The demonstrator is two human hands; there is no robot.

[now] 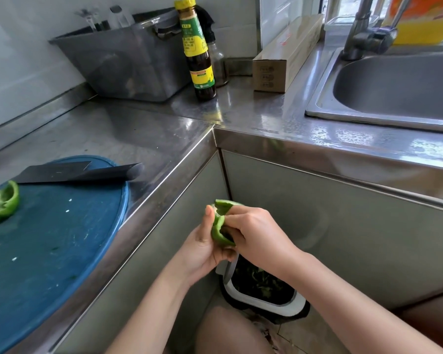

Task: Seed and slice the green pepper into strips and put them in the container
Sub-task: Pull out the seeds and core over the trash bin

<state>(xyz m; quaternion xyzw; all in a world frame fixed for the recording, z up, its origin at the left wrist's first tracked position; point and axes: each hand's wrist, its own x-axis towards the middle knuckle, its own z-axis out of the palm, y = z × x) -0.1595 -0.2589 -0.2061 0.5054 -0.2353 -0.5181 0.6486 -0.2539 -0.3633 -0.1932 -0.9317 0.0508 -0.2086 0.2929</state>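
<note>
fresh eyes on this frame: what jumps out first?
Both bare hands, left hand and right hand, grip a green pepper half low at centre, above a white-rimmed floor bin. At left, a round blue cutting board carries the other green pepper half and a dark cleaver.

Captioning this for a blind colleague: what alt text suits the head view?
Both hands, left hand and right hand, hold a green pepper half over a floor bin. Another pepper half and a cleaver lie on a blue cutting board on a steel counter.
</note>
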